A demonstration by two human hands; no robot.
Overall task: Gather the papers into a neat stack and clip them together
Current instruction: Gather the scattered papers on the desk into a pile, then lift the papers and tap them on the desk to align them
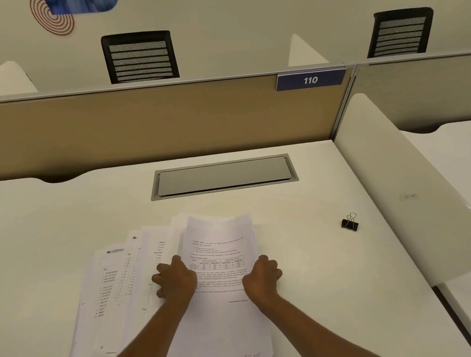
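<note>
My left hand (pixel 175 281) lies palm down on the papers (pixel 224 292), fingers curled loosely over the fanned sheets to the left; my right hand (pixel 261 276) presses the right edge of the top printed page, fingers bent, gripping nothing that I can see. The papers are spread unevenly on the white desk (pixel 56 230) in front of me — not squared. The black binder clip (pixel 350 222) sits well apart to the right (handles up), near the curved white divider (pixel 407 187).
</note>
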